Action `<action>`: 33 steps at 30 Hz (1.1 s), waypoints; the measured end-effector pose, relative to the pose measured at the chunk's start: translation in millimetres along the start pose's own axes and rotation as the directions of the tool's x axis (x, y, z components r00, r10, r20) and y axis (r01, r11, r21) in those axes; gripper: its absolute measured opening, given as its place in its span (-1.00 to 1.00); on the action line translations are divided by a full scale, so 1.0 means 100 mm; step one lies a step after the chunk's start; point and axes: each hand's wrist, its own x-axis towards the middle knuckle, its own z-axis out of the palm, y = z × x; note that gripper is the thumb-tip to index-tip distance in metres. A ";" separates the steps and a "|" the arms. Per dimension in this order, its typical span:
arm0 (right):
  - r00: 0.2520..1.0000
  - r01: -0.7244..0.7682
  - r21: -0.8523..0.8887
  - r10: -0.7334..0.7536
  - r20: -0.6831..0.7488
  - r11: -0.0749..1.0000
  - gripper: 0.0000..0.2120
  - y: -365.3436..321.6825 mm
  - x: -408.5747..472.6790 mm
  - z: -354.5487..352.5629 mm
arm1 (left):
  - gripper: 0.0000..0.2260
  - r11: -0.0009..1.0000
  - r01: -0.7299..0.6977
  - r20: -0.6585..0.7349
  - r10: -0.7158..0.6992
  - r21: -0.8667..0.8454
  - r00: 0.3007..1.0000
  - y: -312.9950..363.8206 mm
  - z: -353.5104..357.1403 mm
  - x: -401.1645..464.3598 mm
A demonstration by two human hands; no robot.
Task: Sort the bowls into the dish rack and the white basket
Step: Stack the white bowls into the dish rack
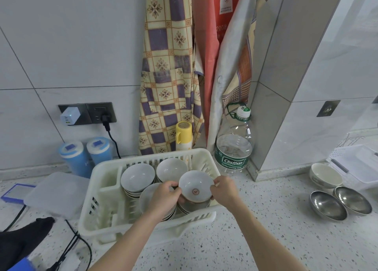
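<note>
Sitting near the middle, the big white basket [96,191] is full of stacked bowls. Both hands hold one small bowl [195,186] by its rim, just over the near right stack: left hand [165,197] and right hand [224,191] pinch opposite sides, likely to keep it steady.

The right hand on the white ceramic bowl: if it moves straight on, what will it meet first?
The right hand points leftward, pinching the white ceramic bowl by its rim. Past it, probably the left hand on the opposite rim; depth is unclear.

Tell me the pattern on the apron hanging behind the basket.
Head view: the apron is cream and purple checks with brown flower motifs.
</note>
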 end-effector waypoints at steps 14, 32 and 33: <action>0.997 0.015 -0.187 -0.001 0.074 0.982 -0.65 0.05 0.03 0.08 | -0.90 0.992 0.051 0.161 -0.069 0.116 0.984 0.03 0.04 -0.02; 0.994 0.048 -0.157 -0.031 0.105 0.986 -0.79 0.11 0.05 0.08 | -0.93 0.980 0.089 0.248 -0.132 0.179 0.960 0.05 0.05 -0.12; 0.994 0.050 -0.161 -0.033 0.106 0.986 -0.80 0.11 0.05 0.08 | -0.95 0.981 0.098 0.249 -0.139 0.170 0.958 0.05 0.06 -0.11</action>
